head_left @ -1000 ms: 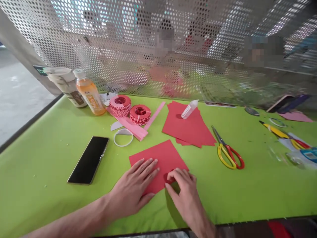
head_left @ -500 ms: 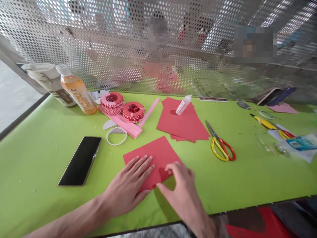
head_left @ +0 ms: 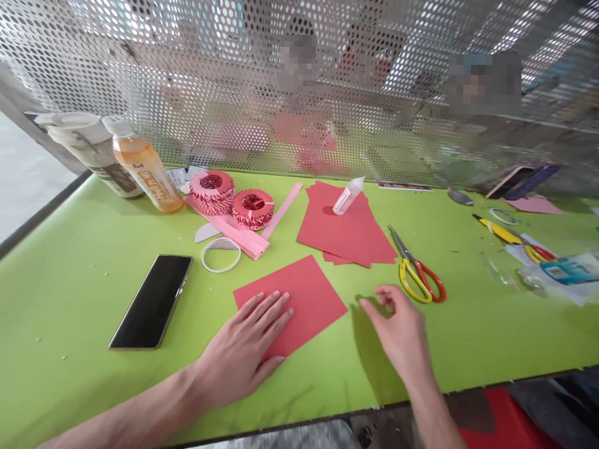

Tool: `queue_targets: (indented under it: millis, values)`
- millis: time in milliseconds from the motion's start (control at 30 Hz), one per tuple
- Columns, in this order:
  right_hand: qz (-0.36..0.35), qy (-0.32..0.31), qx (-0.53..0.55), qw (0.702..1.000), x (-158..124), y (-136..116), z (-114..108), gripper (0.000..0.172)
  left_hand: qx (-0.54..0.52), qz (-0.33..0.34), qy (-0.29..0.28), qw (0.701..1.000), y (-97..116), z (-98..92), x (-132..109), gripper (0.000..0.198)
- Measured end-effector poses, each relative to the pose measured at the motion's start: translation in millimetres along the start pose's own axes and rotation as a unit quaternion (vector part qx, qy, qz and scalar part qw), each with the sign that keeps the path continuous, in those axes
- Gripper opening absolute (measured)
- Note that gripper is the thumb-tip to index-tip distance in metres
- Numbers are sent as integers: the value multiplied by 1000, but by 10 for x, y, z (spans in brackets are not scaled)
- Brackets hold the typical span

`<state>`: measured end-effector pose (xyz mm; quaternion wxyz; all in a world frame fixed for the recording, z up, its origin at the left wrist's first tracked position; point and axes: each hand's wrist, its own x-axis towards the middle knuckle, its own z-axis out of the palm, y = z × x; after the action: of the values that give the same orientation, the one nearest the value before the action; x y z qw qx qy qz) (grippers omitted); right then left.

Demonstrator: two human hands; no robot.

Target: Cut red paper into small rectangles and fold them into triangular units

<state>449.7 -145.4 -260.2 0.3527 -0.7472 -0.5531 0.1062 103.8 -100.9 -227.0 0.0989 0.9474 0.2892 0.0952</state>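
My left hand (head_left: 243, 346) lies flat with fingers spread on a red paper sheet (head_left: 309, 296) on the green table (head_left: 70, 293). My right hand (head_left: 400, 330) hovers over the table to the right of the sheet, fingers loosely curled and holding nothing, with its fingertips a short way from yellow-and-red scissors (head_left: 418, 274). A stack of red sheets (head_left: 349, 231) lies behind, with a small white glue bottle (head_left: 347, 196) on it.
A black phone (head_left: 152, 300) lies at the left. Two pink and red folded paper rings (head_left: 231, 198), pink strips, a white ring (head_left: 221, 254), an orange drink bottle (head_left: 143, 167) and a cup stand behind. Tools and packets lie at the right. A perforated metal screen (head_left: 224, 81) backs the table.
My right hand has left the red sheet's near corner and moved right, toward the scissors. My left hand stays flat on the sheet.
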Motion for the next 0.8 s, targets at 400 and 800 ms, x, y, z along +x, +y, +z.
queue_targets:
  millis: [400,800]
  values:
    - [102,71,12,992,116,460,-548,51,-26,-42,3,999,59,-67,74,71]
    - [10,-10,136,991,-217,76,-149,29,92,-4,-49,995,554,-113,528,33]
